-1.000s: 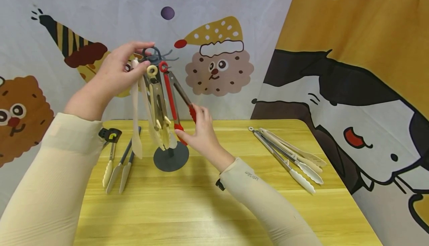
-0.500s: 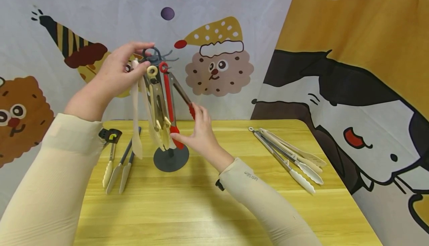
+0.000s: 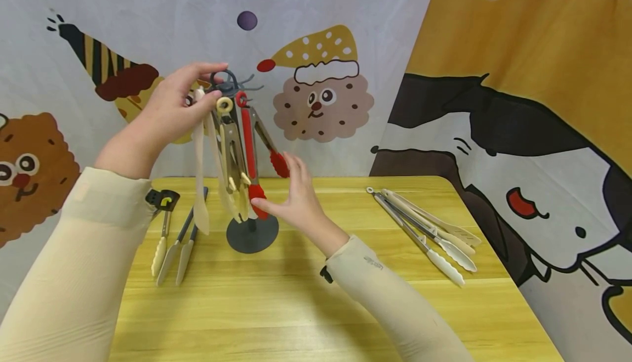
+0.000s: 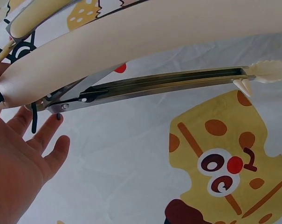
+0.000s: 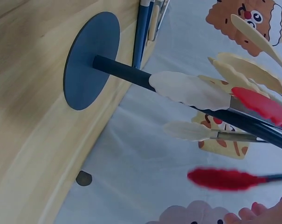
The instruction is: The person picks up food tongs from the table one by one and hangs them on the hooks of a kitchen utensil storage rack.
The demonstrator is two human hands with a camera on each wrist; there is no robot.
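In the head view my left hand (image 3: 170, 96) grips the top of a dark utensil stand (image 3: 253, 236), by its ring and hooks. Red-tipped tongs (image 3: 248, 142) hang on the stand's right side by a red loop, their two arms spread apart. My right hand (image 3: 298, 194) is beside their lower ends, fingers spread; its thumb overlaps the front red tip, and contact cannot be told. The right wrist view shows one red tip (image 5: 227, 179) apart from the fingers. Cream tongs (image 3: 227, 148) and pale tongs (image 3: 199, 181) hang beside them. Part of the hooks is hidden by my left hand.
Cream-tipped tongs (image 3: 159, 255) and grey tongs (image 3: 182, 247) lie left of the stand on the wooden table (image 3: 276, 318). Several more tongs (image 3: 419, 230) lie at the right. A cartoon-printed cloth (image 3: 345, 0) hangs behind.
The red tongs' front arm has swung left and inward. My right fingers have come away from the far red tip, which now shows in full. My left hand has stayed put.
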